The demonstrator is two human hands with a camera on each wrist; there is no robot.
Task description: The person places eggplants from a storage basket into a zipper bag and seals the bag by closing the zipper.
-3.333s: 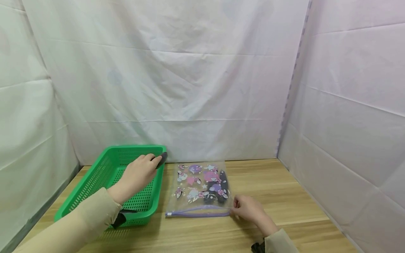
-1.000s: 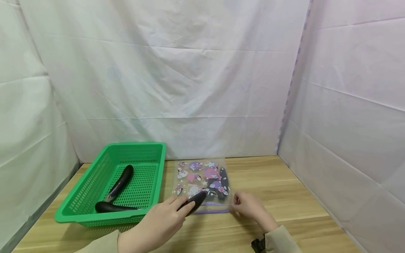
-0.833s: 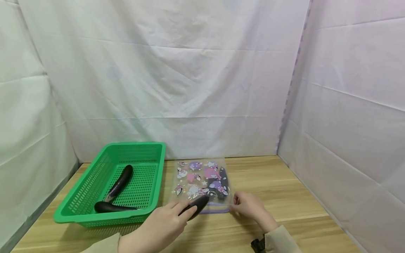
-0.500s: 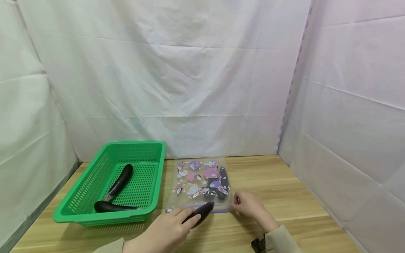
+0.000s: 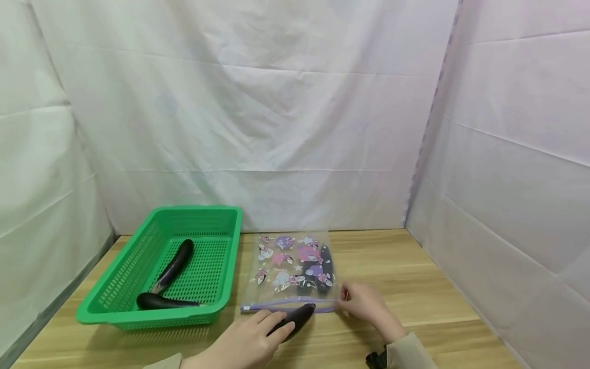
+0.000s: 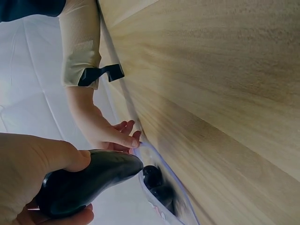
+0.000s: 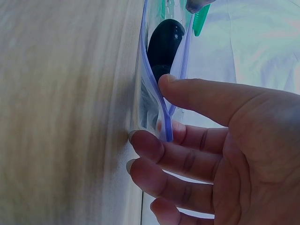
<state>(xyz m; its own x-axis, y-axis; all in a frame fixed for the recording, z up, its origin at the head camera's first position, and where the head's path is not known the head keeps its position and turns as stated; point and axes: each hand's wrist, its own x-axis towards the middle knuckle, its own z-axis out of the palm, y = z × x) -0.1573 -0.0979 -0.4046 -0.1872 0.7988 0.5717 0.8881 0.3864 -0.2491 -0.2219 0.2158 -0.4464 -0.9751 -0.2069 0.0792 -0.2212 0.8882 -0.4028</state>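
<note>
Well, held eggplant (image 5: 298, 320): in the left hand (image 5: 246, 338), its long axis slanting away and to the right, the tip at the open mouth of the bag (image 5: 288, 266) — touching or just short of it, I cannot tell.
Left hand: thumb on one side, fingers on the other, gripping the thicker end.
Right hand (image 5: 364, 302): just right of the tip, thumb and finger pinching the mouth's right corner, the other fingers loosely curved.
Bag: flat on the table (image 5: 382, 256), mouth towards the person, its purple zip (image 5: 326, 309) parted; dark shapes (image 6: 159, 190) inside, on the right.
Table: wood-grained, stretching right of the bag.
Basket (image 5: 237, 236): green, just left of the bag — a slanting eggplant (image 5: 175, 269) and a crosswise eggplant (image 5: 166, 302) in it.
Cloth (image 5: 258, 128): white, creased, hung behind and at both sides.
</note>
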